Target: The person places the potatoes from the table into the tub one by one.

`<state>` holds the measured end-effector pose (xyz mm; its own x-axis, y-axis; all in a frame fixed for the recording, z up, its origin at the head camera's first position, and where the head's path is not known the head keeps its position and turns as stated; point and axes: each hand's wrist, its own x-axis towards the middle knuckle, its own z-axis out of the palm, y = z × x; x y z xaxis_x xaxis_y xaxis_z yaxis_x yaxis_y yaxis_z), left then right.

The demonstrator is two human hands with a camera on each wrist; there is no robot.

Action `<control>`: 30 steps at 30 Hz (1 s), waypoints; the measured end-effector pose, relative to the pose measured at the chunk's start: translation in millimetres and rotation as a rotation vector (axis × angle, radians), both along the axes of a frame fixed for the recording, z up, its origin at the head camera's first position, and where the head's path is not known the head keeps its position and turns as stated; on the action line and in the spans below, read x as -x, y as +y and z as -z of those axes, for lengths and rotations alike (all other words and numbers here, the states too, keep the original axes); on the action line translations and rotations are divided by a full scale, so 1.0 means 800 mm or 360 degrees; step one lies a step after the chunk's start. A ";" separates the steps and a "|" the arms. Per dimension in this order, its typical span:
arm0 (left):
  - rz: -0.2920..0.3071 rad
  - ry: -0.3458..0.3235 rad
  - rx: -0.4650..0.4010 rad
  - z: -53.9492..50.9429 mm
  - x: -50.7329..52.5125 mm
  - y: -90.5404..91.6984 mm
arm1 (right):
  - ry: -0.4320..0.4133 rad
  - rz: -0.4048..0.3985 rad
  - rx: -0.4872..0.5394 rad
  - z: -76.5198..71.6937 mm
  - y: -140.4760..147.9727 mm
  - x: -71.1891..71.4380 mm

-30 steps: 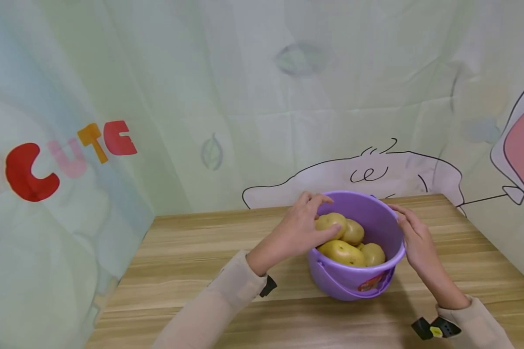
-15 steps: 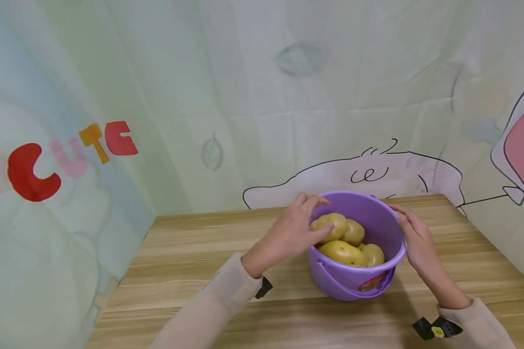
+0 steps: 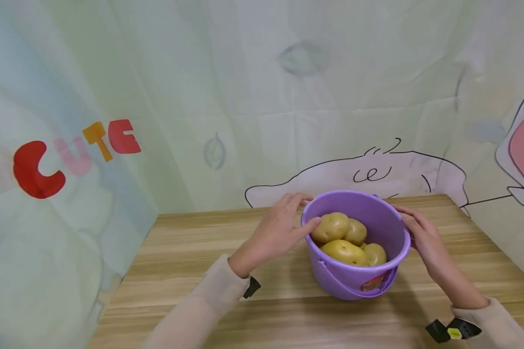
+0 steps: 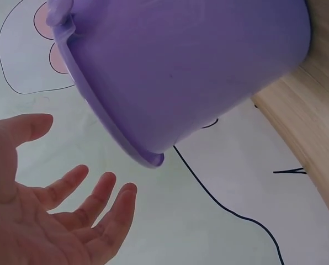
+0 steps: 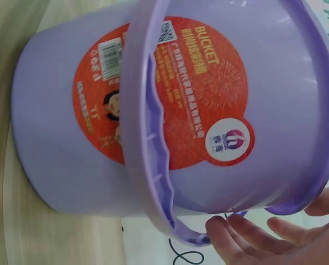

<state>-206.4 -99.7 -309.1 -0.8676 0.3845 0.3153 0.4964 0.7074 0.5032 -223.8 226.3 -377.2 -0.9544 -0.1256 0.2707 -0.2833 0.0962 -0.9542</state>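
A purple bucket (image 3: 338,281) stands upright on the table, with several yellow potatoes (image 3: 345,252) inside it. Its handle (image 5: 142,110) hangs down at the front, across a red label (image 5: 203,83). My left hand (image 3: 279,228) is at the bucket's left rim with fingers and thumb spread and nothing held; the left wrist view shows a gap between this hand (image 4: 70,210) and the bucket. On the opposite side, my right hand (image 3: 425,242) is beside the right rim. In the right wrist view its loosely bent fingers (image 5: 247,232) lie close to the bucket's wall; contact is hard to tell.
The wooden table (image 3: 192,271) extends left and in front of the bucket. A printed curtain (image 3: 244,97) with cartoon drawings and letters hangs right behind the table's far edge and along both sides.
My left hand has let go of a potato, which now lies in the bucket, and drawn back left out over the rim. My right hand has eased slightly away to the right.
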 end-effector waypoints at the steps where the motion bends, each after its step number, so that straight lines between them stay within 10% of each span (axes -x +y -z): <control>1: -0.0007 0.0002 0.0005 0.001 0.000 -0.003 | 0.0017 0.0016 0.0019 0.000 0.000 0.000; 9: -0.0087 0.0029 0.0001 0.009 -0.006 -0.023 | 0.0143 0.0057 0.0220 0.005 0.006 -0.002; 20: -0.0150 0.0122 0.0068 0.028 -0.027 -0.054 | 0.0596 0.0263 -0.0720 0.022 0.025 -0.013; 30: -0.0298 0.0101 0.0209 0.052 -0.047 -0.085 | 0.0502 0.0288 -0.1130 0.035 0.047 -0.024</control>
